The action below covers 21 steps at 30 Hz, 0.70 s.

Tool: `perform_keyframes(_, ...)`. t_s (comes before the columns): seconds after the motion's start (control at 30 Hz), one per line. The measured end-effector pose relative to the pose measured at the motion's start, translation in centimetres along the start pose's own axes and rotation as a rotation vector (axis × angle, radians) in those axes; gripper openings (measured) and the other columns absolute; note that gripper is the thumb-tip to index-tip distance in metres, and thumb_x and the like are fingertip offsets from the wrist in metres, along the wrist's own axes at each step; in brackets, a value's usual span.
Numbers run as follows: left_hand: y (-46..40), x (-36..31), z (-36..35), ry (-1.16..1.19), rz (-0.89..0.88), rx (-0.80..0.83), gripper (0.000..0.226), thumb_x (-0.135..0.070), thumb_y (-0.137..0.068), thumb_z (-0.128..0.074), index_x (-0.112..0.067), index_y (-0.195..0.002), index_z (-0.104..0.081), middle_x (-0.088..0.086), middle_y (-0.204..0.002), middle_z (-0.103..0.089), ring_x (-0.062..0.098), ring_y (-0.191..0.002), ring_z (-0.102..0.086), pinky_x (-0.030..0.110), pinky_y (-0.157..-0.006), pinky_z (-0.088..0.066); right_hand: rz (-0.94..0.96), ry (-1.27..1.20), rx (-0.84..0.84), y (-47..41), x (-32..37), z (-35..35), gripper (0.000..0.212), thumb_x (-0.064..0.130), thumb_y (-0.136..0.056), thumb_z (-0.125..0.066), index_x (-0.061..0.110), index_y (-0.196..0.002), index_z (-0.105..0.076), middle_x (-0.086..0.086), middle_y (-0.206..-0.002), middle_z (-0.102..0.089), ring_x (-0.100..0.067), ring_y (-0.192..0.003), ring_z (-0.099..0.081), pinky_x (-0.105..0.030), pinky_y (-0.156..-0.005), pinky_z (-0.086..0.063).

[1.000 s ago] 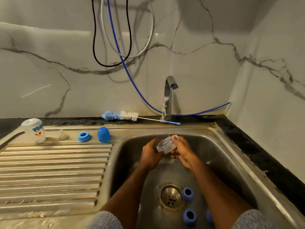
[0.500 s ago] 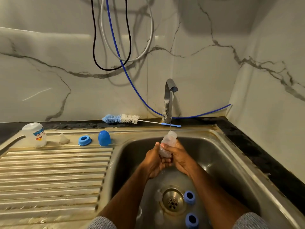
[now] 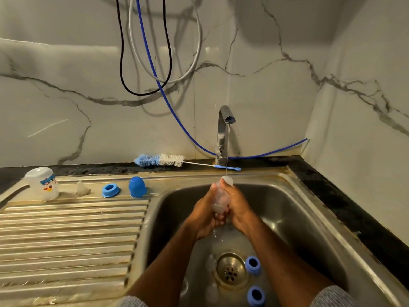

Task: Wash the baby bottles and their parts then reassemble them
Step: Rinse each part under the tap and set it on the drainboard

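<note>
Both hands hold a clear baby bottle (image 3: 221, 197) upright over the sink (image 3: 294, 218), under a thin stream from the tap (image 3: 223, 129). My left hand (image 3: 204, 214) wraps its left side and my right hand (image 3: 238, 207) its right side. Two blue collar rings (image 3: 252, 264) (image 3: 256, 295) lie by the drain (image 3: 231, 270), with clear teats (image 3: 210, 262) to the drain's left. On the drainboard (image 3: 66, 235) stand an upturned clear bottle (image 3: 43, 185), a clear teat (image 3: 81, 188), a blue ring (image 3: 110, 191) and a blue cap (image 3: 137, 186).
A blue and white bottle brush (image 3: 163, 160) lies on the dark counter behind the sink. Black, grey and blue hoses (image 3: 155, 69) hang down the marble wall. The wall corner closes in at the right.
The bottle turned from lying tilted between my hands to upright, and both hands closed more tightly around it and rose towards the tap stream.
</note>
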<state>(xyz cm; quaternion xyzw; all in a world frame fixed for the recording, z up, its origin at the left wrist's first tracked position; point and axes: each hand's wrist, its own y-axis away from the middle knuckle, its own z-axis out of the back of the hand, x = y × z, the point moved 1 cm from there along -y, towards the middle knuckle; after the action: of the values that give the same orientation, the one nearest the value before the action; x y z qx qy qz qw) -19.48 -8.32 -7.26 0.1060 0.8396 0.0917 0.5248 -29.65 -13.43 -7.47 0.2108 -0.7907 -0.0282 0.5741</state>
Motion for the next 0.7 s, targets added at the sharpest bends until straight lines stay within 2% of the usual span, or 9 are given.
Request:
perform_keyframes(0.1, 0.4, -0.9, 1.5, 0.153, 0.165, 0.201, 0.074, -0.068, -0.095, -0.043, 0.001, -0.108, -0.066, 0.012, -0.078, -0.063, 0.013, -0.049, -0.058, 0.022, -0.044, -0.05, 0.019, -0.119, 0.183, 0.6, 0.7, 0.6, 0.066, 0.059, -0.08, -0.068, 0.01, -0.125, -0.066, -0.006, -0.085, -0.075, -0.015, -0.067, -0.07, -0.034, -0.072, -0.058)
perform_keyframes(0.17, 0.3, -1.0, 1.9, 0.161, 0.168, 0.26, 0.077, -0.071, -0.095, -0.041, 0.001, -0.099, -0.069, 0.011, -0.071, -0.059, 0.01, -0.044, -0.052, 0.019, -0.04, -0.045, 0.037, -0.172, 0.239, 0.8, 1.0, 0.6, 0.064, 0.055, -0.081, -0.069, 0.009, -0.125, -0.065, -0.008, -0.083, -0.071, -0.012, -0.055, -0.057, -0.034, -0.072, -0.058)
perform_keyframes(0.23, 0.2, -1.0, 2.0, 0.123, 0.142, 0.247, 0.074, -0.069, -0.095, -0.044, -0.001, -0.099, -0.073, 0.015, -0.077, -0.065, 0.015, -0.053, -0.058, 0.024, -0.049, -0.051, 0.03, -0.164, 0.226, 0.7, 1.2, 0.2, 0.057, 0.053, -0.081, -0.07, 0.012, -0.121, -0.068, -0.013, -0.101, -0.075, -0.021, -0.077, -0.07, -0.04, -0.086, -0.056)
perform_keyframes(0.3, -0.3, -0.5, 2.0, -0.092, 0.036, 0.112, 0.059, -0.061, -0.092, -0.056, -0.006, -0.108, -0.072, 0.019, -0.094, -0.071, 0.023, -0.072, -0.067, 0.035, -0.064, -0.058, 0.002, -0.093, 0.088, 0.4, 1.2, -0.1, 0.054, 0.055, -0.082, -0.069, 0.015, -0.118, -0.067, -0.014, -0.107, -0.076, -0.029, -0.1, -0.071, -0.045, -0.094, -0.055)
perform_keyframes(0.43, -1.3, 1.0, 2.0, -0.809, -0.363, -0.155, 0.038, -0.04, -0.092, -0.07, -0.019, -0.12, -0.054, 0.008, -0.115, -0.065, 0.016, -0.094, -0.067, 0.039, -0.081, -0.06, -0.016, 0.101, -0.212, -0.5, 0.5, -0.5, 0.049, 0.047, -0.089, -0.07, 0.017, -0.125, -0.061, -0.013, -0.11, -0.07, -0.03, -0.098, -0.069, -0.045, -0.085, -0.059)
perform_keyframes(0.5, -1.6, 1.1, 2.0, -0.953, -0.481, -0.259, 0.038, -0.038, -0.093, -0.069, -0.019, -0.122, -0.054, 0.004, -0.117, -0.064, 0.014, -0.099, -0.064, 0.037, -0.087, -0.057, 0.02, 0.108, -0.245, -0.7, 0.4, -0.6, 0.042, 0.044, -0.092, -0.067, 0.017, -0.123, -0.062, -0.011, -0.105, -0.071, -0.027, -0.095, -0.07, -0.04, -0.079, -0.059)
perform_keyframes(0.57, -1.5, 0.9, 1.6, -0.822, -0.435, -0.239, 0.035, -0.047, -0.096, -0.062, -0.017, -0.114, -0.06, 0.008, -0.108, -0.069, 0.013, -0.085, -0.067, 0.036, -0.073, -0.058, 0.025, 0.072, -0.222, -0.5, 0.7, -0.4, 0.035, 0.046, -0.091, -0.068, 0.02, -0.114, -0.065, -0.01, -0.106, -0.072, -0.029, -0.098, -0.07, -0.046, -0.088, -0.058)
perform_keyframes(0.63, -1.1, 0.7, 1.0, -0.515, -0.275, -0.136, 0.057, -0.06, -0.098, -0.05, -0.006, -0.106, -0.067, 0.014, -0.087, -0.069, 0.016, -0.061, -0.061, 0.036, -0.052, -0.051, -0.005, -0.01, -0.107, -0.1, 1.1, -0.1, 0.032, 0.046, -0.09, -0.068, 0.021, -0.11, -0.067, -0.011, -0.108, -0.074, -0.032, -0.102, -0.07, -0.052, -0.095, -0.055)
perform_keyframes(0.7, -0.6, 0.3, 1.2, -0.148, -0.064, -0.054, 0.068, -0.066, -0.098, -0.045, -0.002, -0.104, -0.069, 0.014, -0.071, -0.061, 0.017, -0.049, -0.052, 0.025, -0.043, -0.043, -0.003, -0.115, 0.062, 0.3, 1.2, 0.2, 0.041, 0.043, -0.09, -0.068, 0.014, -0.118, -0.066, -0.015, -0.113, -0.074, -0.033, -0.106, -0.071, -0.049, -0.094, -0.057)
